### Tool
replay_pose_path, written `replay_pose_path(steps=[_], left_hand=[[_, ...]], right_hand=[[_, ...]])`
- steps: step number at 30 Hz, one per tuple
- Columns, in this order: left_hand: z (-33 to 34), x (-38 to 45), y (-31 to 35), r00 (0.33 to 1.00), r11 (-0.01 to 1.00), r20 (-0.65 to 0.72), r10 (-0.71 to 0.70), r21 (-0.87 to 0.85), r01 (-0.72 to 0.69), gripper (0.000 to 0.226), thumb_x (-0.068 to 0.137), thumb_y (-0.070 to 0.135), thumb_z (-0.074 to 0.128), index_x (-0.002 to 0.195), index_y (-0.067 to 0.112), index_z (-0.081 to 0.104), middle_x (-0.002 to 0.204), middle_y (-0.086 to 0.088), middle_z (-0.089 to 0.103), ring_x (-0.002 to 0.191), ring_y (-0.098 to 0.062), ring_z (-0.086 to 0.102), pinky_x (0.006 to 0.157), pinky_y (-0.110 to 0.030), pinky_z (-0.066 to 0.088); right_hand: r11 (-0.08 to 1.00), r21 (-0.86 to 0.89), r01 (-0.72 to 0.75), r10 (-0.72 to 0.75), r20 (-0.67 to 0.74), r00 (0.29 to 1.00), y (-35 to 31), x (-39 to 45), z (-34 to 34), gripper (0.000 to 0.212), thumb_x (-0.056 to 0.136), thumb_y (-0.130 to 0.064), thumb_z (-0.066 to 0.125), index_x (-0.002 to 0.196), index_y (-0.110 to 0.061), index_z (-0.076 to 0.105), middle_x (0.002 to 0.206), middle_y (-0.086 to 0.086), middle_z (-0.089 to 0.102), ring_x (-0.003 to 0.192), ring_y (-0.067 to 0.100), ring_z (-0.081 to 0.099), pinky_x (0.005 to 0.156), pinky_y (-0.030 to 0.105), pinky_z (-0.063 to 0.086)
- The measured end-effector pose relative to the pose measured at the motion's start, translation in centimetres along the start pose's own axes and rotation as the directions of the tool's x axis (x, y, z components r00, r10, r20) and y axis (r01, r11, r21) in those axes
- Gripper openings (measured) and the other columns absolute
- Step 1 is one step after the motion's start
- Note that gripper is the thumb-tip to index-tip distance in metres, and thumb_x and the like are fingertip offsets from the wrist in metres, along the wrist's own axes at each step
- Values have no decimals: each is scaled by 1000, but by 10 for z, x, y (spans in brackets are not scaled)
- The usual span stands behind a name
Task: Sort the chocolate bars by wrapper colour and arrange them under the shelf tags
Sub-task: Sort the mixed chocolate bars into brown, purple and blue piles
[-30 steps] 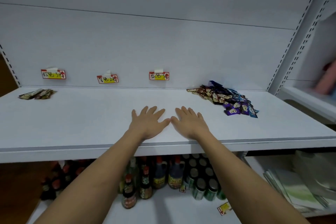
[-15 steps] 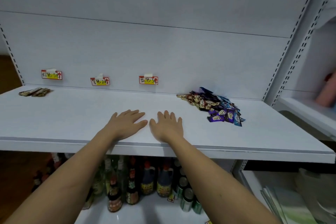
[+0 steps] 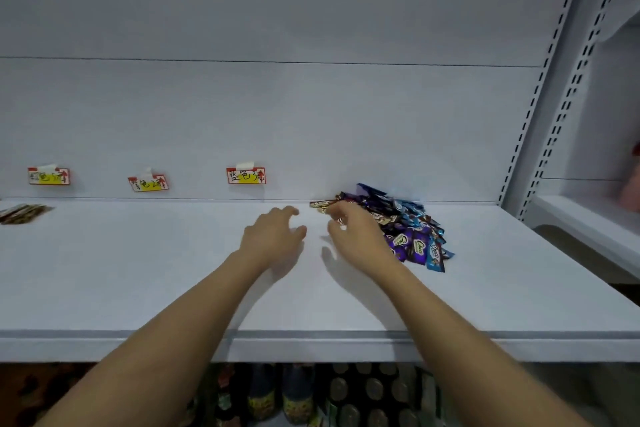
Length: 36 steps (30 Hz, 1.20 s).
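Fingers of right hand touch chocolate bars (mixed pile).

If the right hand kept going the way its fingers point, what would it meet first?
Most likely the mixed heap of brown, purple and blue wrapped chocolate bars; the right hand already reaches its near edge, though contact is unclear.

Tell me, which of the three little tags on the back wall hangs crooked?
The middle tag: it tilts, its right end higher. The left tag and the right tag, the one nearest the chocolate pile, hang level.
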<state>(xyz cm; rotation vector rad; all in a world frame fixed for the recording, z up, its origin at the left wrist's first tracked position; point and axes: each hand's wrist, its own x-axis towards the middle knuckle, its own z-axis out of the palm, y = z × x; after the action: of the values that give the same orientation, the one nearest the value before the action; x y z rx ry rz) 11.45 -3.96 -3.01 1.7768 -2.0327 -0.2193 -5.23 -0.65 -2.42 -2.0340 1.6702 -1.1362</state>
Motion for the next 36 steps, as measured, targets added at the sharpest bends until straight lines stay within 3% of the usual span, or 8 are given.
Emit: replay_pose_path(steps=[4,9,18,23,26,30,33,36], left_hand=[[33,38,60,981,959,-89,170,-215,-185,39,91,32,55,130,32,52,132,3,55,120,-20,52,99,-42,43],[72,90,82,954,926,-92,287,-227,-301,40,92,23,49,132,29,52,130,4,57,119,-16,51,99,-38,44],[88,85,65,961,931,-41,275,-238,-276,39,101,28,46,139,24,49,146,7,44,134,-10,36,103,-22,27],[73,84,54,956,890,19,294,-370,-266,37,96,25,57,132,25,56,131,8,57,113,-4,51,91,-18,38],[72,83,51,958,891,15,287,-371,-261,39,93,29,62,131,26,57,128,8,56,107,-2,49,85,-15,37],[74,87,51,947,902,3,321,-305,-305,40,91,34,63,130,26,58,127,7,57,111,-5,48,93,-22,38],[73,86,53,954,924,-29,298,-240,-296,39,89,39,64,127,29,60,126,7,56,117,-11,46,99,-31,41],[69,84,58,951,940,-153,269,-173,-294,28,87,42,66,114,33,67,112,9,53,110,-11,41,91,-30,42]], right_hand=[[959,-275,62,-55,33,998,51,50,-26,34,94,-24,52,127,-19,59,126,4,56,118,26,45,94,38,43],[862,-486,144,-42,216,975,99,100,-30,40,99,-32,43,138,-33,49,143,-2,45,127,27,37,102,48,39],[922,-384,-50,153,242,958,122,97,-66,36,96,-31,51,130,-29,60,133,2,55,121,24,47,98,45,44],[964,-249,-90,169,316,934,124,96,-73,29,96,-26,55,123,-22,65,93,2,68,75,13,60,61,27,45],[979,-176,-106,163,354,921,123,94,-80,37,94,-33,60,130,-28,59,113,-4,64,91,10,61,73,23,46],[993,-19,-114,116,139,983,120,97,-95,30,97,-31,55,126,-28,63,120,-8,59,110,12,55,91,30,44],[991,-52,-124,124,-7,992,119,93,-103,22,97,-24,55,116,-23,67,109,-2,64,96,14,60,77,27,44],[992,-55,-111,116,95,989,109,89,-105,10,92,-26,63,94,-23,72,89,-6,70,76,10,62,61,20,44]])
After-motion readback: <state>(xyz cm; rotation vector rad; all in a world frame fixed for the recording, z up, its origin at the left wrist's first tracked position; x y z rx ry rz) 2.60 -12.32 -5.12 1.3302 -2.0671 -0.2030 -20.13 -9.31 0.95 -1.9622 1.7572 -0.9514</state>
